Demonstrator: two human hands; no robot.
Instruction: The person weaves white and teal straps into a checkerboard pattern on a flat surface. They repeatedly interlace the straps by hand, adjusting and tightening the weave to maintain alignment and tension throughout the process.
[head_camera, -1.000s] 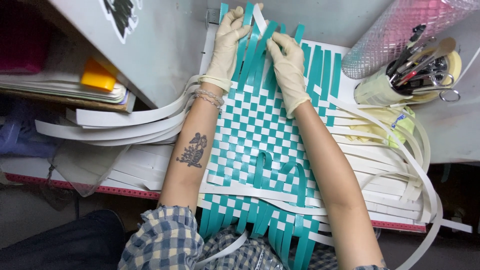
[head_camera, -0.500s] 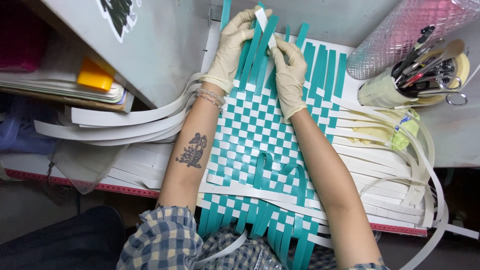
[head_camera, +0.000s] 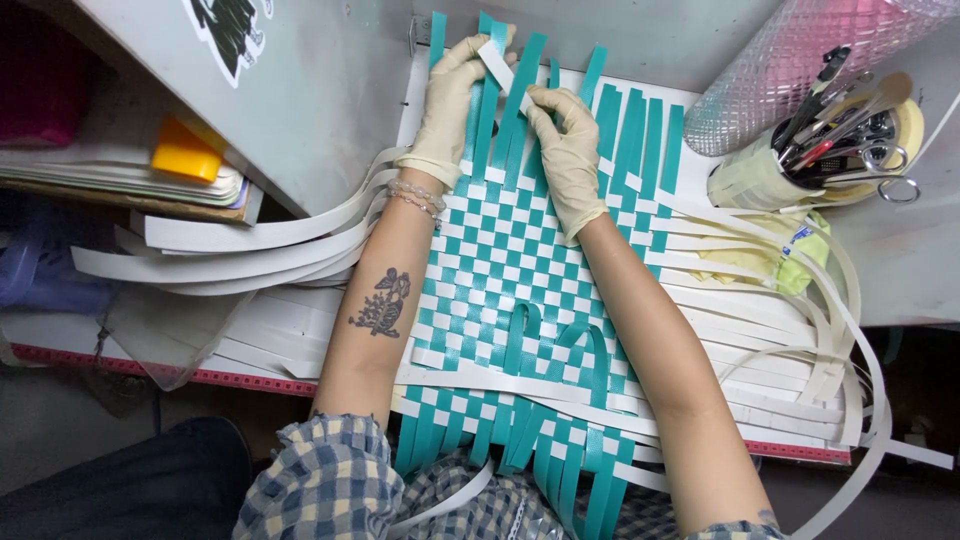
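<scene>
Pinching white strip (head_camera: 497, 62), left hand (head_camera: 455, 95) and right hand (head_camera: 560, 135) closed on it; strip runs diagonally across teal strips (head_camera: 520, 110).

Both gloved hands, left (head_camera: 452, 95) and right (head_camera: 566, 150), outstretched, fingers pinched.

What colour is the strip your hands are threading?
White strip, pinched by left hand and right hand; head view.

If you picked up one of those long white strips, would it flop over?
Probably it bends rather than flops: the loose white strips hold smooth arcs off the bench edge. It looks thin and light. The left hand lifts one end easily, so it seems springy, not fragile.
</scene>
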